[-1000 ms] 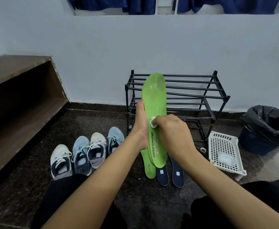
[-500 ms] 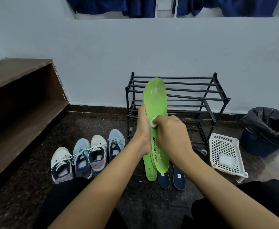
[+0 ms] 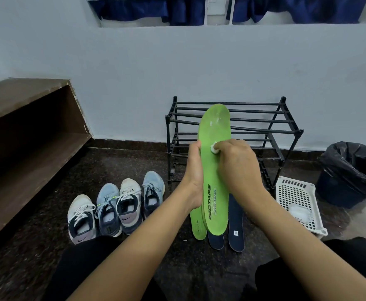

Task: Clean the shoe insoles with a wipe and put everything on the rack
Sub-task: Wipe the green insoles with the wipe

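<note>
In the centre of the frame my left hand [image 3: 195, 174] grips the left edge of a green insole [image 3: 214, 170], holding it upright with its toe end toward the top and the printed heel end low. My right hand [image 3: 238, 168] is closed around a small white wipe [image 3: 215, 148], pressing it against the insole's face about midway up. On the dark speckled floor [image 3: 47, 246] below, a second green insole [image 3: 197, 224] and two navy insoles [image 3: 235, 227] lie side by side, partly hidden behind the held one. The black metal shoe rack [image 3: 264, 127] stands against the wall behind them, its bars bare as far as I can see. Four sneakers [image 3: 114, 209] sit in a row at lower left. At right, a white plastic basket [image 3: 294, 192] holds something white, with a black-lined bin [image 3: 351, 172] just beyond it.
</note>
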The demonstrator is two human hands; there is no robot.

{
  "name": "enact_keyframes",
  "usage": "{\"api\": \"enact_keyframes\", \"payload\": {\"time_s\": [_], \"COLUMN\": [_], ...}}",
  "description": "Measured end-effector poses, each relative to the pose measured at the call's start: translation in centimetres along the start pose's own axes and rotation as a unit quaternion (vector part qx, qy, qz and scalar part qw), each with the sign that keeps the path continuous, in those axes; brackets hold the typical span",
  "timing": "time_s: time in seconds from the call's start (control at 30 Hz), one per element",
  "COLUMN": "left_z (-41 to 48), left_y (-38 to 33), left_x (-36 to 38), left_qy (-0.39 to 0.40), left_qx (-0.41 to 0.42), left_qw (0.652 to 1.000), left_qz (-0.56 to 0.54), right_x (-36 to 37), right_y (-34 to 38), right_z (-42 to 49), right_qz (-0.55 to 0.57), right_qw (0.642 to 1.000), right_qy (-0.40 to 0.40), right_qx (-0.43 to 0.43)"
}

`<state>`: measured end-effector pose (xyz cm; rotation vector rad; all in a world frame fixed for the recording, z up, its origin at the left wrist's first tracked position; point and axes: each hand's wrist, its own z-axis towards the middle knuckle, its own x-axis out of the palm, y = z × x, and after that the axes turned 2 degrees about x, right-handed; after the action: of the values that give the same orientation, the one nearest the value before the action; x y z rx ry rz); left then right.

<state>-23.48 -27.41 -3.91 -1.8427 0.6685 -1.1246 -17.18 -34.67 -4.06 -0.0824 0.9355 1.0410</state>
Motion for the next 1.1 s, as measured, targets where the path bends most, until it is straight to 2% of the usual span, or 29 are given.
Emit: {"api": "enact_keyframes", "payload": {"time_s": [0.27, 0.4, 0.67, 0.93, 1.1], "left_z": [-0.1, 0.0, 0.1, 0.3, 0.2], "left_y": [-0.9, -0.8, -0.3, -1.0, -0.7], "left_x": [-0.9, -1.0, -0.1, -1.0, -0.5], "left_qy": [-0.045, -0.067, -0.008, -0.055, -0.045], "left_qx": [0.012, 0.014, 0.007, 0.014, 0.019], "left_qw": [0.999, 0.998, 1.0, 0.998, 0.999], "left_qz": [-0.011, 0.001, -0.006, -0.021, -0.013], "right_x": [0.0, 0.1, -1.2, -1.8, -2.2], "right_y": [1.9, 1.9, 0.6, 3.1, 2.1], "right_z": [-2.7, -2.8, -0.6, -3.3, -2.0], "right_qz": [-0.004, -0.003, -0.008, -0.016, -0.031], "right_qw": [0.998, 0.998, 0.997, 0.988, 0.99], "right_qy": [0.058, 0.055, 0.068, 0.154, 0.133], "right_qx": [-0.03, -0.034, 0.028, -0.012, 0.032]}}
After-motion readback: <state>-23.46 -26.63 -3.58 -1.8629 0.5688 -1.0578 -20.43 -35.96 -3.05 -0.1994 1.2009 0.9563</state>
